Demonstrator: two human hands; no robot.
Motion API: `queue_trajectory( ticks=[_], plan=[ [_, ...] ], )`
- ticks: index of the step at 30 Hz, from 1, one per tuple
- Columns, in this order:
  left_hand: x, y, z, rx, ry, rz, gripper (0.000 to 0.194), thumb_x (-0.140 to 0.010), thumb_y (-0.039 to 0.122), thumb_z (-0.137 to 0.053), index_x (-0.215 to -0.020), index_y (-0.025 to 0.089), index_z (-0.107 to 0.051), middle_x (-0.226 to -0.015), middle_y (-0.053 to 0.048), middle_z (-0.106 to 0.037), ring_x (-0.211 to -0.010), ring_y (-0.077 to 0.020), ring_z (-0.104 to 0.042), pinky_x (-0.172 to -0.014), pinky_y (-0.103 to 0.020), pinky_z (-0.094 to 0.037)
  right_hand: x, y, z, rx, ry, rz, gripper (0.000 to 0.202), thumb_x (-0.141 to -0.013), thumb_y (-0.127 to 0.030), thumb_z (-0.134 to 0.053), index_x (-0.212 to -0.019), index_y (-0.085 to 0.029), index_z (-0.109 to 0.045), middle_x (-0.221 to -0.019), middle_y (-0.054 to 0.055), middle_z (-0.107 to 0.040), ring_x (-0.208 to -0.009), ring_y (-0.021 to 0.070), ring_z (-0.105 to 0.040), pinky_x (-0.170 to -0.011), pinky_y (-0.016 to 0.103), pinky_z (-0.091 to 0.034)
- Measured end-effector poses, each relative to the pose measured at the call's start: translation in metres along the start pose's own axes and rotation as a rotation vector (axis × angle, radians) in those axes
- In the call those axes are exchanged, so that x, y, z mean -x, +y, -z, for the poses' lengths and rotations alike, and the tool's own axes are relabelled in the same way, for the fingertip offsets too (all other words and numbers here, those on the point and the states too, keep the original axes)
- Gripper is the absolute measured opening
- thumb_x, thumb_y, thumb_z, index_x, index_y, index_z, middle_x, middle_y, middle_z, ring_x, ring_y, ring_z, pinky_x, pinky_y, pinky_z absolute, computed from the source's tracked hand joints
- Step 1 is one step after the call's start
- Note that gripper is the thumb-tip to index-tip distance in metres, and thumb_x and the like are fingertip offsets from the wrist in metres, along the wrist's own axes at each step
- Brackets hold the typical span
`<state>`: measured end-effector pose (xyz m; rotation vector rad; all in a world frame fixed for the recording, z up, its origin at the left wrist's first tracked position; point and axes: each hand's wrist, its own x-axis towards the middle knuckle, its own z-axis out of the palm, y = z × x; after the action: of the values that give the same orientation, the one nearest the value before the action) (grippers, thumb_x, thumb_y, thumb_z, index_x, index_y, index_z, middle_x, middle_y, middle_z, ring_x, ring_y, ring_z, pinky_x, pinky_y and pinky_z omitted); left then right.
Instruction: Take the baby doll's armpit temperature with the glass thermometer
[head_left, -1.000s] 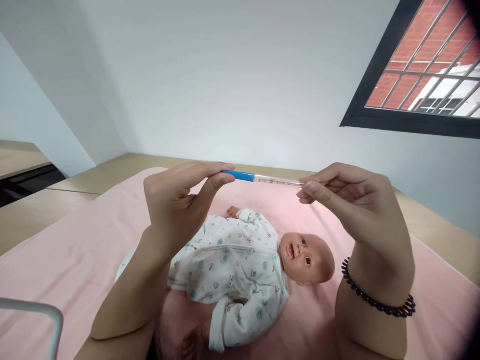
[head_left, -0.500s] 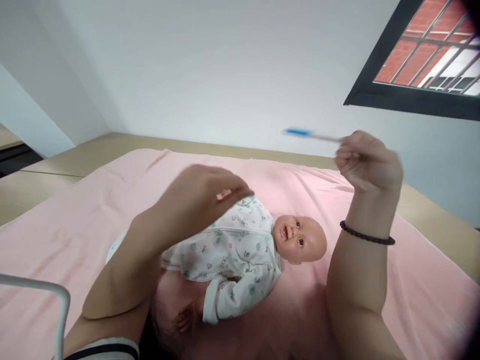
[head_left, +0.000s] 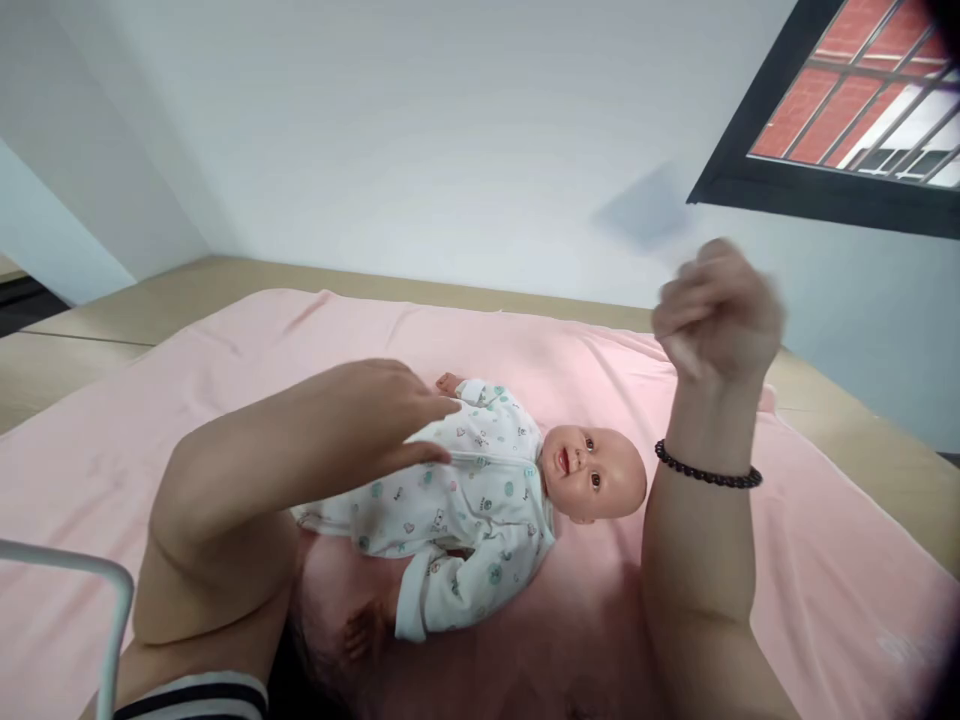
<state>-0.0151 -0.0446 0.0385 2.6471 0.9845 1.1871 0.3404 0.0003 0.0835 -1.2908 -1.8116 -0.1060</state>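
Observation:
A baby doll point(head_left: 487, 490) in a white printed suit lies on its back on a pink sheet point(head_left: 247, 370), its head to the right. Over the doll's belly hovers my left hand point(head_left: 397, 410), open, thumb apart from the fingers and nothing in it. My right hand point(head_left: 716, 310) is raised at the right, above and beyond the doll's head, its fingers closed on a thin stick with a blue end. Motion smears that stick into a pale blue patch point(head_left: 649, 207) against the wall; its exact shape cannot be made out.
A wooden surface point(head_left: 225, 270) borders the pink sheet along a pale wall point(head_left: 420, 150). The upper right holds a dark-framed window point(head_left: 810, 200) with bars. At the lower left is a light metal rail point(head_left: 71, 560).
My left hand has drawn back to the left and its thumb now shows apart. My right hand has shifted slightly left and up, and the blue-ended stick has swung upward into a blur.

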Motion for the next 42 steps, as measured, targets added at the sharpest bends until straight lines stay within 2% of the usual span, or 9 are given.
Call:
queue_trajectory(
  ticks=[1, 2, 8, 10, 12, 16, 21, 32, 42],
  plan=[
    [-0.01, 0.002, 0.007, -0.043, -0.1, -0.05, 0.027, -0.087, 0.058, -0.077, -0.096, 0.032, -0.077, -0.082, 0.002, -0.077, -0.08, -0.022, -0.074, -0.083, -0.038, -0.06, 0.001, -0.003, -0.002, 0.052, -0.028, 0.018, 0.041, -0.097, -0.062, -0.063, -0.075, -0.028, -0.07, -0.072, 0.0, -0.074, -0.077, 0.0121, -0.073, -0.063, 0.021, -0.066],
    [-0.02, 0.004, 0.013, -0.087, -0.093, -0.057, 0.025, -0.089, 0.054, -0.077, -0.103, 0.033, -0.077, -0.089, 0.002, -0.079, -0.084, -0.0223, -0.076, -0.083, -0.037, -0.06, 0.001, -0.006, -0.003, 0.093, -0.043, 0.029, 0.041, -0.1, -0.056, -0.061, -0.088, -0.02, -0.075, -0.075, 0.0, -0.075, -0.071, 0.0101, -0.073, -0.072, 0.019, -0.068],
    [-0.047, 0.012, 0.022, -0.124, 0.377, -0.145, 0.018, -0.093, 0.027, -0.076, -0.111, 0.028, -0.077, -0.103, 0.003, -0.082, -0.092, -0.0168, -0.077, -0.081, -0.03, -0.061, -0.004, -0.007, -0.01, 0.424, 0.221, 0.039, 0.019, -0.105, -0.024, -0.061, -0.102, -0.03, -0.079, -0.072, -0.003, -0.074, -0.066, 0.0094, -0.071, -0.057, 0.017, -0.062],
    [-0.046, 0.012, 0.02, -0.057, 0.429, -0.185, 0.021, -0.093, 0.023, -0.076, -0.113, 0.026, -0.076, -0.104, 0.003, -0.081, -0.093, -0.0153, -0.076, -0.086, -0.03, -0.063, -0.005, -0.008, -0.014, 0.279, 0.177, 0.038, 0.013, -0.101, -0.027, -0.065, -0.098, -0.022, -0.077, -0.07, -0.005, -0.072, -0.058, 0.0062, -0.066, -0.056, 0.013, -0.061],
    [-0.045, 0.013, 0.019, -0.012, 0.466, -0.164, 0.022, -0.093, 0.021, -0.075, -0.115, 0.026, -0.076, -0.105, 0.002, -0.08, -0.094, -0.0158, -0.075, -0.088, -0.033, -0.064, -0.005, -0.011, -0.018, 0.041, 0.063, 0.034, 0.031, -0.104, -0.04, -0.06, -0.092, -0.015, -0.074, -0.071, -0.003, -0.072, -0.059, 0.0074, -0.067, -0.062, 0.017, -0.064],
    [-0.046, 0.014, 0.02, 0.024, 0.531, -0.138, 0.024, -0.091, 0.019, -0.077, -0.112, 0.027, -0.076, -0.104, 0.001, -0.078, -0.093, -0.0174, -0.074, -0.085, -0.038, -0.065, -0.001, -0.02, -0.014, -0.152, 0.097, 0.004, 0.049, -0.112, -0.059, -0.036, -0.106, -0.028, -0.074, -0.087, 0.003, -0.077, -0.083, 0.0169, -0.076, -0.07, 0.032, -0.066],
    [-0.047, 0.008, 0.022, -0.003, 0.6, -0.238, 0.027, -0.09, 0.012, -0.076, -0.115, 0.024, -0.075, -0.104, 0.003, -0.077, -0.093, -0.015, -0.075, -0.077, -0.033, -0.069, 0.012, -0.038, -0.006, -0.407, -0.028, -0.02, 0.036, -0.097, -0.061, -0.066, -0.115, -0.031, -0.074, -0.093, 0.004, -0.076, -0.089, 0.0245, -0.076, -0.073, 0.041, -0.067],
    [-0.047, 0.016, 0.023, 0.03, 0.713, -0.216, 0.028, -0.089, 0.003, -0.073, -0.108, 0.021, -0.08, -0.1, 0.002, -0.076, -0.089, -0.012, -0.074, -0.075, -0.025, -0.068, 0.008, -0.076, -0.013, -0.466, -0.154, -0.089, 0.048, -0.078, -0.053, -0.087, -0.117, -0.029, -0.075, -0.093, 0.006, -0.077, -0.097, 0.0312, -0.075, -0.078, 0.047, -0.065],
    [-0.048, 0.017, 0.022, 0.024, 0.723, -0.239, 0.02, -0.092, 0.008, -0.074, -0.107, 0.02, -0.079, -0.099, 0.002, -0.075, -0.088, -0.0106, -0.074, -0.075, -0.022, -0.066, 0.009, -0.067, -0.007, -0.476, -0.186, -0.062, 0.049, -0.074, -0.056, -0.091, -0.112, -0.03, -0.075, -0.091, 0.006, -0.077, -0.098, 0.0333, -0.075, -0.081, 0.049, -0.065]
  ],
)
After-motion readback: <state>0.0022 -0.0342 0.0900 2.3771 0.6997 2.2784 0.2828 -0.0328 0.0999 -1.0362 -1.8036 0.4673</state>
